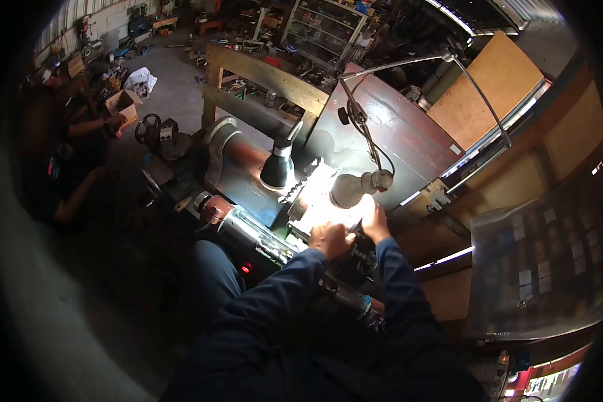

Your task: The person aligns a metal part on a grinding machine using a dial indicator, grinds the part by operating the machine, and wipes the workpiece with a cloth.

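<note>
Under a bright lamp [350, 190], both hands are at the lit part of a machine [248, 231]. My left hand [331, 240] has its fingers curled over something that glare hides. Close to its right, my right hand [374, 220] is raised beside the lamp head, its fingers bent and partly washed out by the light. What it holds, if anything, cannot be made out. A second lamp [277, 169] with a dark, shiny shade stands to the left of the hands, over the machine.
Another person's arms [87, 127] show at the left near a cardboard box [122, 106]. A handwheel [148, 128] stands at the machine's left end. Behind are a wooden frame [268, 72] and a dark red panel [395, 127]. A jointed lamp arm [395, 65] spans above.
</note>
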Available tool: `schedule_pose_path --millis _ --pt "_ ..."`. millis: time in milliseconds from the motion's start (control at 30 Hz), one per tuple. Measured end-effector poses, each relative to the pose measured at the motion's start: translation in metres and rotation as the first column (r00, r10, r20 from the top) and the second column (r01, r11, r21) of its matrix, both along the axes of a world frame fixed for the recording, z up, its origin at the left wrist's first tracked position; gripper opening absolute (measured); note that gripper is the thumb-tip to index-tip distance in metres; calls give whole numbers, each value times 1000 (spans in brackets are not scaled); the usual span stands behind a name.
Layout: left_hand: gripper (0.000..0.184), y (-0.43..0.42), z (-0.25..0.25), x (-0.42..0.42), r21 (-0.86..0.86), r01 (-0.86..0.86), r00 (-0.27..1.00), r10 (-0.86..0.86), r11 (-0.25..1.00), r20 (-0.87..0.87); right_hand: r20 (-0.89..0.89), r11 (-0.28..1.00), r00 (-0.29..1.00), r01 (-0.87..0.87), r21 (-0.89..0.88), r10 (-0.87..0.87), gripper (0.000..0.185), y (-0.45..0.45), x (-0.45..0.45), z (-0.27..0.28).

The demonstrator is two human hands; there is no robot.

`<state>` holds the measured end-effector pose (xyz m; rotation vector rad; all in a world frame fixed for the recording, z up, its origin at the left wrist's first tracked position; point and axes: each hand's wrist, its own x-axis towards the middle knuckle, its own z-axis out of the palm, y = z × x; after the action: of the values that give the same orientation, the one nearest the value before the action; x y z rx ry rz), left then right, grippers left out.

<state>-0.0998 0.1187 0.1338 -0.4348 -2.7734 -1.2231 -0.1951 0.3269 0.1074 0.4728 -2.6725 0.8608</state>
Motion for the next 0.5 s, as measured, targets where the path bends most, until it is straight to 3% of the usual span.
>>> schedule_pose_path --millis 33,67,100,133,200,233,267,300,333,367,400,433,467,500 --pt "26 0 -3 -4 4 -2 1000 2 1000 -16 38 996 998 -54 72 52 35 -22 26 39" --pt "25 4 -10 -4 9 4 1000 -3 1000 -27 -88 995 994 -53 82 60 29 -5 11 16" --pt "25 9 -16 2 14 16 999 -15 1000 -30 263 967 964 42 -252 27 35 7 -10 8" --pt "24 3 -7 6 34 61 998 -62 998 30 444 817 895 231 -529 34 40 3 -13 1" --pt "24 4 -33 0 -58 38 996 -43 998 -78 673 467 719 543 -698 171 41 -6 -20 4" --pt "25 5 -47 0 -68 -19 985 8 997 -170 567 532 792 388 -753 226 39 -3 -26 -2" --pt "30 6 -55 0 -57 -130 906 96 990 -412 447 571 847 223 -790 288 37 1 -32 -10" --pt "31 4 -41 -2 -37 -92 948 76 995 -310 334 800 920 36 -599 208 32 -5 -16 3" --pt "33 5 -27 -3 -14 -56 979 52 998 -198 145 968 985 -51 -246 89 28 -10 -1 14" --pt "34 4 -12 0 7 -16 997 17 1000 -77 -94 998 996 -2 58 7 26 -18 16 29" --pt "35 3 0 -3 -22 9 1000 -9 1000 22 -135 994 988 -61 86 72 26 -26 30 37" --pt "33 2 -1 -11 -20 6 1000 -6 1000 -2 -183 987 974 -115 115 135 26 -30 36 42" --pt "32 8 -9 -5 -21 22 1000 -22 1000 -4 -480 996 874 -35 77 68 26 -5 8 1" --pt "30 10 -13 3 -18 29 1000 -29 999 -10 30 933 988 -135 -334 154 27 3 -4 -3"
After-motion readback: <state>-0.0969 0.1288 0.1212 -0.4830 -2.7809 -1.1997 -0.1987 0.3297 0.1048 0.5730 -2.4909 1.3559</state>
